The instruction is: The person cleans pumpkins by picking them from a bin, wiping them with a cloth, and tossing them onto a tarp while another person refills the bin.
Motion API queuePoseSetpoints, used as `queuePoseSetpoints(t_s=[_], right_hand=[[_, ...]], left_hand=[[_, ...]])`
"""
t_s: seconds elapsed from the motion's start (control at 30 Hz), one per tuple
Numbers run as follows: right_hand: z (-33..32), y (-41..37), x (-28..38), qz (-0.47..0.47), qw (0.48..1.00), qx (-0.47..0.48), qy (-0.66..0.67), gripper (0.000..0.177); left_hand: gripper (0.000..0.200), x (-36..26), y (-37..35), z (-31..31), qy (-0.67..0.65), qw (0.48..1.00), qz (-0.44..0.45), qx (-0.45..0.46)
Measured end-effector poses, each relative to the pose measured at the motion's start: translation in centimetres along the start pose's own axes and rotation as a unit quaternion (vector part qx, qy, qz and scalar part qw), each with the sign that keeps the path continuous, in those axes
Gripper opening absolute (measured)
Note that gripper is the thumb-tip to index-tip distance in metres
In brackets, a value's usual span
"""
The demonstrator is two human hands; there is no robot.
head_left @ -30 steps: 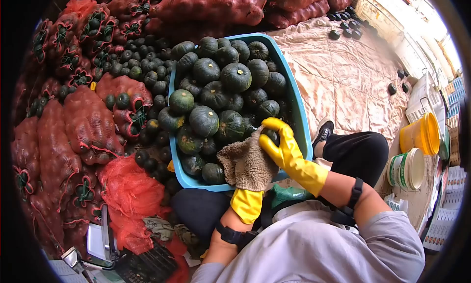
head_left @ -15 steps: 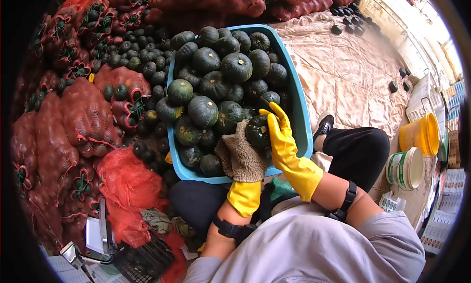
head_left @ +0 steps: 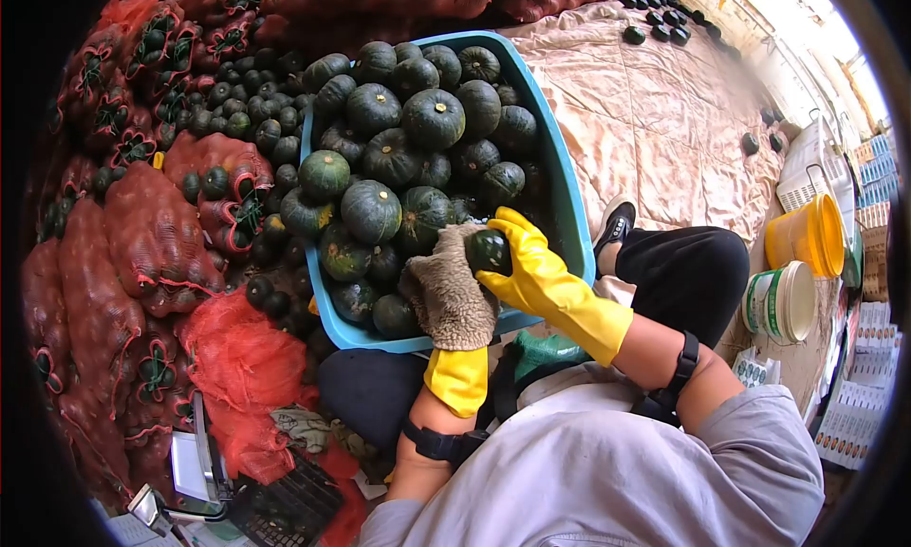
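A small dark green pumpkin [head_left: 487, 251] is held between my two hands over the near edge of a blue tub [head_left: 558, 167]. My left hand [head_left: 454, 293] wears a yellow rubber glove with a brown fleecy mitt over it. The mitt presses on the pumpkin's left side, and its fingers are hidden inside. In a bare yellow glove, my right hand [head_left: 533, 267] curls its fingers over the pumpkin's right side and top. Many round dark green pumpkins [head_left: 434, 119] fill the tub, heaped above its far rim.
Red mesh sacks [head_left: 157, 229] stack up at left, with loose pumpkins [head_left: 251, 96] behind. A crumpled red net [head_left: 242, 348] and a dark keypad device [head_left: 285, 504] lie lower left. Right are a beige sheet [head_left: 645, 120], a yellow bucket [head_left: 802, 239] and a white bucket [head_left: 778, 302].
My right fingers have gone from stretched upward to bent around the pumpkin. The pumpkin has turned between my hands. The whole view has shifted slightly.
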State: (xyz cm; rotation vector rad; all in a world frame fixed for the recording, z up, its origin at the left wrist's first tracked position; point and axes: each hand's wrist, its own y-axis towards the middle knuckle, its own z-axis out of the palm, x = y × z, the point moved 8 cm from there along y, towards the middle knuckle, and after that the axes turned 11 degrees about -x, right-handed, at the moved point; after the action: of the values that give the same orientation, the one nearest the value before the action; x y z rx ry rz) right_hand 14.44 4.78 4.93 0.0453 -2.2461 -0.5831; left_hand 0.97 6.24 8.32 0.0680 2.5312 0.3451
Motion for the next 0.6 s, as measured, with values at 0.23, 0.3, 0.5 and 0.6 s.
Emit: queuePoseSetpoints(t_s=[0.23, 0.3, 0.5, 0.6], right_hand=[[1.4, -2.2, -3.0, 0.331, 0.876, 0.135, 0.323, 0.055], [1.2, -2.4, -2.3, 0.463, 0.811, -0.012, 0.359, 0.057], [-0.6, -0.3, 0.2, 0.064, 0.983, 0.110, 0.129, 0.067], [-0.8, -0.4, 0.0, 0.063, 0.966, 0.159, 0.193, 0.067]], left_hand=[[0.029, 2.5, 0.8, 4.1, -0.099, 0.985, 0.143, 0.019], [0.036, -0.2, -0.5, 0.8, 0.057, 0.996, 0.037, -0.062], [0.046, 0.6, 0.6, 0.4, -0.062, 0.997, 0.022, -0.029], [0.044, 1.1, 1.2, 0.1, -0.213, 0.973, 0.092, -0.015]])
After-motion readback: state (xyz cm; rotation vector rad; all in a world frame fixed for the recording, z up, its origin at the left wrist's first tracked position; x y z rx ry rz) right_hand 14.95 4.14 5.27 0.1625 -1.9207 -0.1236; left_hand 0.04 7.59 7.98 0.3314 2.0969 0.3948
